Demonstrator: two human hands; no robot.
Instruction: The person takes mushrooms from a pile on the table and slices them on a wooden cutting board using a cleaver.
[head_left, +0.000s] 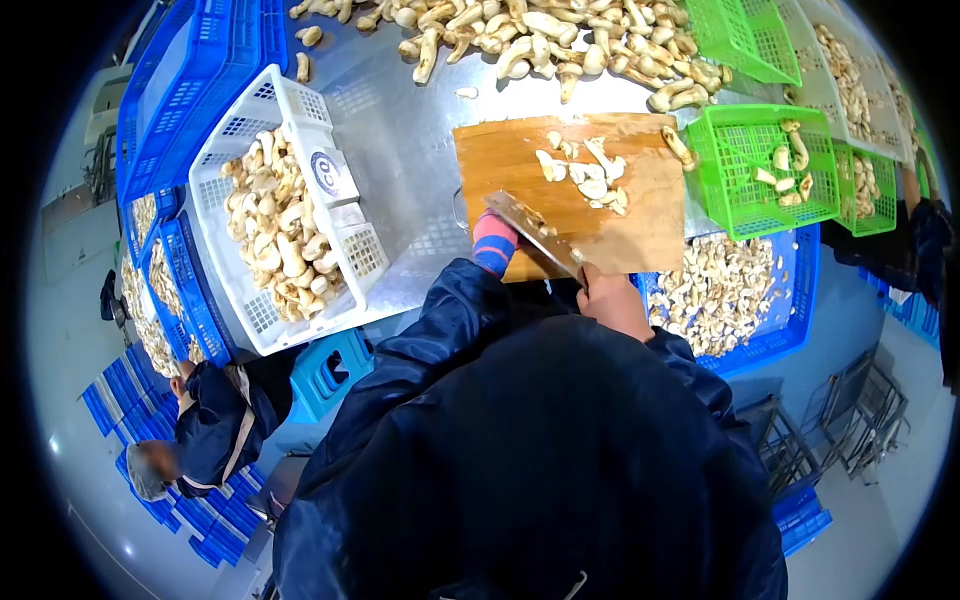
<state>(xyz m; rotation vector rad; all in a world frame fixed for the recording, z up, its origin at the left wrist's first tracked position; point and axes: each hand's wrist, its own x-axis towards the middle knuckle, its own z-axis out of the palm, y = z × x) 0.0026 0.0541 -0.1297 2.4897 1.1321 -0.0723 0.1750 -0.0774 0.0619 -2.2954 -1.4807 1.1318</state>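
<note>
My right hand (pixel 612 302) is closed round the handle of a knife (pixel 535 230), whose wide blade slants up and left over the wooden cutting board (pixel 640 225). At the board's lower left edge is my left hand (pixel 493 240), in a pink and blue striped covering. Its fingers are partly behind the blade, and whatever they hold is hidden. Small brownish pieces lie along the blade. Sliced mushrooms (pixel 592 178) are spread on the upper middle of the board, and one whole mushroom (pixel 680 148) lies at its right edge.
A white basket of mushrooms (pixel 275 230) stands left. Piled mushrooms (pixel 545 35) cover the table's far side. Right of the board is a green basket (pixel 765 215); below that, a blue crate (pixel 745 358) holds slices. A person (pixel 215 425) in a hair cover is at lower left.
</note>
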